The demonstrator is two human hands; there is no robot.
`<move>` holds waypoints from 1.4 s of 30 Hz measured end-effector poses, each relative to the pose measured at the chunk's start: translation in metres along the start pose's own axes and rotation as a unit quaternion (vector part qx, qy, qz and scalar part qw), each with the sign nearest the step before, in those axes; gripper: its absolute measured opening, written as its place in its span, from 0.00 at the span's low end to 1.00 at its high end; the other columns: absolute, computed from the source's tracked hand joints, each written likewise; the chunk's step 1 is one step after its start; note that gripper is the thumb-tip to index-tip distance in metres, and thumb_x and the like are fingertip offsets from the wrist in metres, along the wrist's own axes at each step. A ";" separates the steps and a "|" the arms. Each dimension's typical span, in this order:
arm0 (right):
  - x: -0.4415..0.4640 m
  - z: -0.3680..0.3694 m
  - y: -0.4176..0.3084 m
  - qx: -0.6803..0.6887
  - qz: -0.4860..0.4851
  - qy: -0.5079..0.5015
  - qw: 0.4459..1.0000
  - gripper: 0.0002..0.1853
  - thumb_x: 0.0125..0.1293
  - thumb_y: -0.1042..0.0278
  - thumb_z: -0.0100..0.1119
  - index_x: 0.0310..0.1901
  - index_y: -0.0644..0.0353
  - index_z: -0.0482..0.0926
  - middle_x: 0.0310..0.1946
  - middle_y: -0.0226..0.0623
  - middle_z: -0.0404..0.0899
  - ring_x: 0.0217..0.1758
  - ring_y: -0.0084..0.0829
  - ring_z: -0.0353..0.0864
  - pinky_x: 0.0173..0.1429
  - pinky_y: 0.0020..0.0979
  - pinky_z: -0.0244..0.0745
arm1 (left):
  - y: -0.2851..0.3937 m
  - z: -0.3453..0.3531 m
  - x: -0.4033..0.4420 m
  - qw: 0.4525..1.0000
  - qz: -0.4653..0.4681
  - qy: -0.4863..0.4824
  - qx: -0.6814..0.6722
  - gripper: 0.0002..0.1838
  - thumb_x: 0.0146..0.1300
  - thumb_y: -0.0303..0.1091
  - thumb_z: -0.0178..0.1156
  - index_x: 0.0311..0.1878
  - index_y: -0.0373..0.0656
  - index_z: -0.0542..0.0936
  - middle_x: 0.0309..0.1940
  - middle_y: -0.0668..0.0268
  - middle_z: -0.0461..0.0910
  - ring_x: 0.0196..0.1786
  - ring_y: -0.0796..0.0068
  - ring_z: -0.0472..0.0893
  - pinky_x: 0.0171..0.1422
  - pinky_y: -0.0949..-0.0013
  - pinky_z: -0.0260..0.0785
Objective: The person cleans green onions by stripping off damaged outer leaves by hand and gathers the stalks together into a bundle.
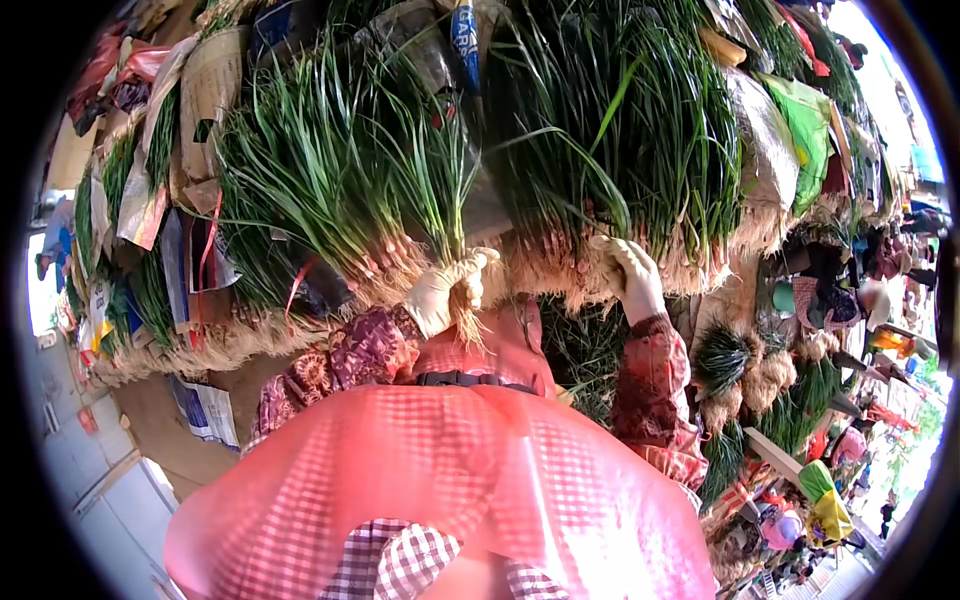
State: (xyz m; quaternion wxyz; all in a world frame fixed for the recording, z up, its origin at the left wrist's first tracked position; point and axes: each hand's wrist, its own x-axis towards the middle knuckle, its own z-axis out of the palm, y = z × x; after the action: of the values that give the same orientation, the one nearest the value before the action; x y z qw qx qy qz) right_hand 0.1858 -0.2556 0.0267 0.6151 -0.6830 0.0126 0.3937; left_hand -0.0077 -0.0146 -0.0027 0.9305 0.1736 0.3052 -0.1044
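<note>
My left hand (447, 292), in a pale glove, is closed around a small bunch of green-leaved plants (440, 190), whose thin roots hang below the fingers. To its left a large heap of the same plants (310, 170) lies with reddish stems and pale roots toward me. My right hand (630, 272), gloved too, has its fingers curled at the root ends of another dense heap (630, 130). What those fingertips hold, if anything, is too small to make out.
Paper and plastic wrappings (210, 110) cover more bundles at the left. A green plastic bag (803, 135) lies at the right. Root bundles (730, 365) sit below my right arm's side, and several people (780, 525) are farther right. A red checked apron (430, 480) covers my front.
</note>
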 end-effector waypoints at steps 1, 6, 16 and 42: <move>-0.011 -0.006 0.002 0.054 -0.007 0.003 0.998 0.14 0.70 0.61 0.51 0.46 0.62 0.80 0.23 0.21 0.71 0.18 0.12 0.59 0.21 0.18 0.51 | 0.001 -0.002 0.000 1.000 -0.006 -0.015 -0.015 0.15 0.67 0.35 0.56 0.55 0.40 0.74 0.21 0.76 0.67 0.24 0.84 0.66 0.30 0.76 0.63; -0.086 -0.095 0.056 -0.024 0.094 0.051 0.994 0.14 0.69 0.62 0.52 0.49 0.62 0.78 0.26 0.27 0.76 0.24 0.18 0.73 0.28 0.20 0.67 | 0.001 -0.011 -0.004 1.000 0.010 -0.003 -0.010 0.16 0.67 0.35 0.56 0.55 0.40 0.75 0.21 0.77 0.67 0.24 0.84 0.67 0.30 0.77 0.63; 0.044 0.024 0.041 -0.638 -0.102 0.077 0.759 0.20 0.63 0.47 0.56 0.45 0.56 0.77 0.35 0.43 0.81 0.39 0.41 0.82 0.43 0.38 0.77 | -0.005 0.008 0.001 0.995 -0.024 0.038 0.083 0.13 0.65 0.31 0.58 0.50 0.35 0.78 0.25 0.70 0.76 0.26 0.80 0.75 0.30 0.74 0.72; 0.063 0.079 0.079 -0.527 -0.221 0.039 0.820 0.20 0.60 0.48 0.61 0.41 0.58 0.80 0.37 0.43 0.82 0.42 0.41 0.83 0.47 0.41 0.76 | 0.001 -0.014 -0.004 0.991 -0.048 0.004 0.124 0.13 0.64 0.36 0.61 0.49 0.42 0.76 0.30 0.74 0.75 0.28 0.83 0.74 0.30 0.76 0.67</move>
State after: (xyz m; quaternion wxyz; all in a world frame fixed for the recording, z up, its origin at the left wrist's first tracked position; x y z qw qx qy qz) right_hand 0.1484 -0.1779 -0.0688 0.2313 -0.9020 -0.3241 0.1668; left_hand -0.0182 -0.0082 -0.0110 0.8946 0.2731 0.3014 -0.1851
